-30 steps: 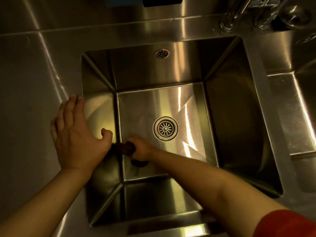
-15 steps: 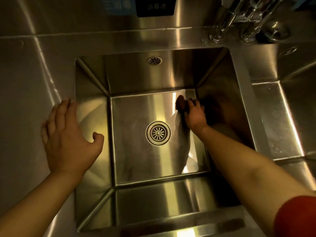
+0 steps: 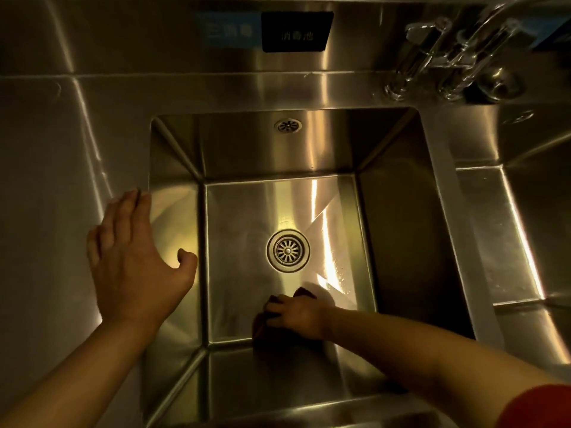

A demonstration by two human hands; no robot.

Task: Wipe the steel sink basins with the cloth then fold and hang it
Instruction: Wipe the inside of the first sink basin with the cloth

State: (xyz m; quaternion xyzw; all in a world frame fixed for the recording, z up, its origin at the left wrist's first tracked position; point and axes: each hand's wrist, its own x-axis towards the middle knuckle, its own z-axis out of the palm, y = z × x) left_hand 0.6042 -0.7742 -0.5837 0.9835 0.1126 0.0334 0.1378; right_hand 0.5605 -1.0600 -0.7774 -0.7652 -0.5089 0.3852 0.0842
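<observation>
Two hands split the work — the right hand (image 3: 298,316) presses the dark cloth (image 3: 262,327) at the basin (image 3: 401,242) floor's 6 o'clock edge; the left hand (image 3: 136,261) rests flat at 9 o'clock, well apart.

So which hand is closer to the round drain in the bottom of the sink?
Right. The right hand presses the dark cloth on the basin floor just in front of the drain strainer. The left hand lies flat on the sink's left rim, farther away.
</observation>
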